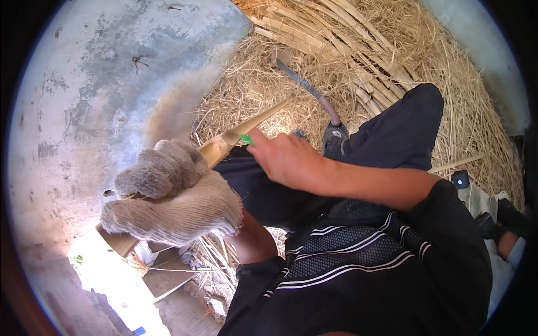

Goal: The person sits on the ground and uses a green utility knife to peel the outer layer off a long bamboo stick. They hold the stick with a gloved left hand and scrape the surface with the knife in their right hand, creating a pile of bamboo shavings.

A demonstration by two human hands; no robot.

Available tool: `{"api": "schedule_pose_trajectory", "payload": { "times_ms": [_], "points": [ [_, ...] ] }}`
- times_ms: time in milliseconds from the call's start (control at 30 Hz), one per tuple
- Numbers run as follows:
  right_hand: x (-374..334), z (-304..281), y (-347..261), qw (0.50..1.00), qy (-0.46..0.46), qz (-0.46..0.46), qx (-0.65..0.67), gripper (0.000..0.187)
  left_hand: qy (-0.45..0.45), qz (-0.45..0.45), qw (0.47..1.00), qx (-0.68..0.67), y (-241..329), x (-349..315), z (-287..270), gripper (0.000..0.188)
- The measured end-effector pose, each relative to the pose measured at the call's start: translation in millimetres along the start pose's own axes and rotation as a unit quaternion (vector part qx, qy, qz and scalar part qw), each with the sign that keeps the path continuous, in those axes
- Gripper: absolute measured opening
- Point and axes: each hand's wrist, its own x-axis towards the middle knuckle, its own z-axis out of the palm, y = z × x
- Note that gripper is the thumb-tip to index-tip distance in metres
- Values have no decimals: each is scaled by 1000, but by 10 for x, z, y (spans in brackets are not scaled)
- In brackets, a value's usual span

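Observation:
My left hand (174,196), in a thick knitted work glove, is closed round a split bamboo piece (216,150). The piece slants from the lower left, under the glove, up to a thin pointed end at the upper right. Its hollow inner side shows just beyond the glove. My bare right hand (288,159) is closed against the bamboo past the glove. A small green object (245,139) sticks out between its thumb and fingers; the rest is hidden in the grip, so its kind does not show.
A curved-bladed sickle (305,84) lies on straw-like shavings beside my shoe (335,137). Long bamboo strips (342,42) are heaped at the far side. A stained wall (84,101) stands left. Part of another person (507,243) shows at the right edge.

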Motion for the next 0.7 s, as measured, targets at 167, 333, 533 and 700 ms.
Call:
{"api": "schedule_pose_trajectory", "payload": {
  "times_ms": [167, 333, 533, 700],
  "points": [
    [-62, 216, 1406, 976, -76, 157, -133, 27, -30, -14, 998, -48, -79, -131, 163, 61],
    [56, -206, 595, 991, -9, 107, 75, 32, -22, -43, 998, -36, -240, 85, 65, 60],
    [-13, -243, 142, 994, -1, 64, 84, 30, 4, -9, 1000, -8, -3, -126, 341, 60],
    [31, -211, 369, 995, -24, 91, 29, 30, -33, -44, 996, -72, -114, -87, 230, 59]
  ]
}}
